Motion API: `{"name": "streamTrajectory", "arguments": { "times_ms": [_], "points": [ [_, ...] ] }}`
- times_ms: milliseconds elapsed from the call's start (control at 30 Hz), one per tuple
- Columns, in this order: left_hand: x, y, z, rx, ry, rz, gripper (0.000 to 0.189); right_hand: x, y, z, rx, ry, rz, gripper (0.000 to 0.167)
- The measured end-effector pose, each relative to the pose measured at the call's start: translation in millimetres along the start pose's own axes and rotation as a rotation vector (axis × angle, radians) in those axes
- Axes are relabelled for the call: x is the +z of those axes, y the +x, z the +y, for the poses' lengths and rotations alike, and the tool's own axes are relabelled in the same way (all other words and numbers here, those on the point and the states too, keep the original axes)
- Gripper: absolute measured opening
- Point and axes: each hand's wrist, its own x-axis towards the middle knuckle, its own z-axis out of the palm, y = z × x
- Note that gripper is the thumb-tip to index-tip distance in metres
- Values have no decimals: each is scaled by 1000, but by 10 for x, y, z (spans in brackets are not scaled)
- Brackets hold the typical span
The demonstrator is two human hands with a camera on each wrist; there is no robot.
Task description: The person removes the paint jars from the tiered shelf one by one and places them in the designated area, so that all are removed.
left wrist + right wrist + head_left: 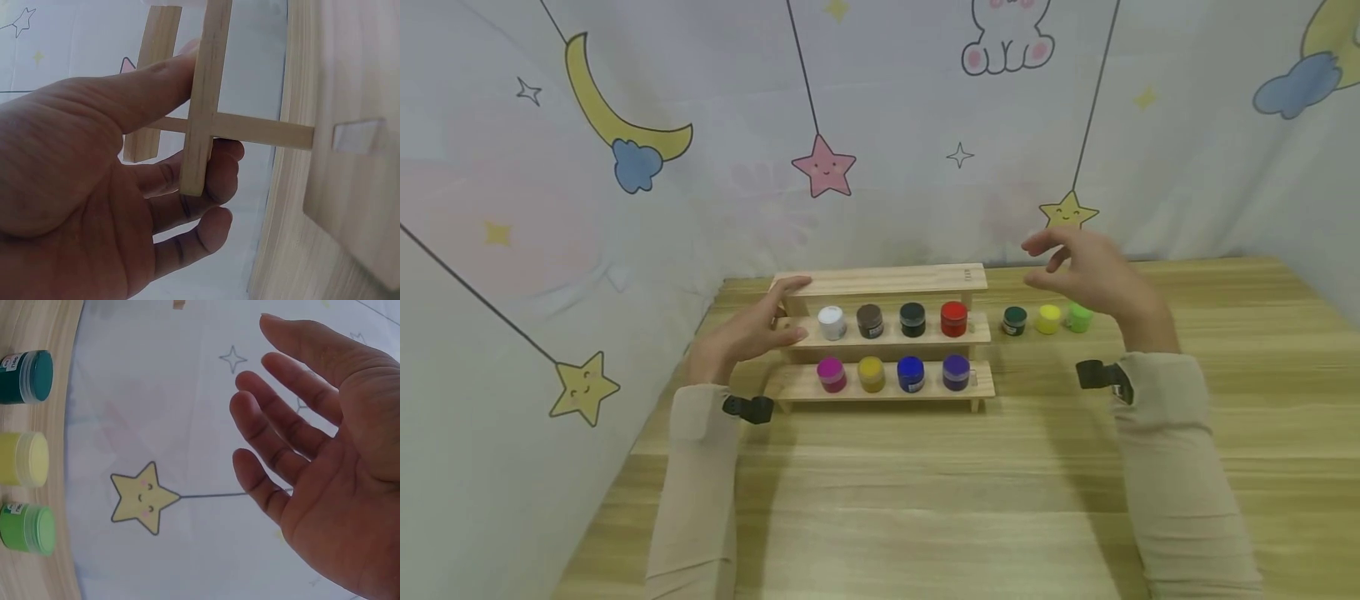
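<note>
A three-tier wooden rack (880, 280) stands on the table, and my left hand (748, 327) grips its left end. In the left wrist view the thumb lies on one side of a wooden strip (206, 106) and the curled fingers come round the other. The middle tier bears white (831, 322), brown (870, 321), black (912, 319) and red (953, 318) paint jars. Magenta (831, 374), dark yellow (872, 374), blue (911, 374) and purple (956, 372) jars sit on the lowest. My right hand (1093, 271) hovers, fingers loosely bent, holding nothing.
Right of the rack, dark green (1014, 321), yellow (1048, 319) and light green (1079, 317) paint jars stand in a row on the wooden table (940, 500). A patterned curtain (910, 217) hangs along the table's back edge and left side.
</note>
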Motion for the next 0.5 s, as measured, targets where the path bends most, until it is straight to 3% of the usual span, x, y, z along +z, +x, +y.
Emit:
{"name": "streamTrajectory", "arguments": {
  "times_ms": [500],
  "points": [
    [-4, 10, -5, 2, -20, -9, 76, 42, 19, -84, -50, 9, -40, 39]
  ]
}}
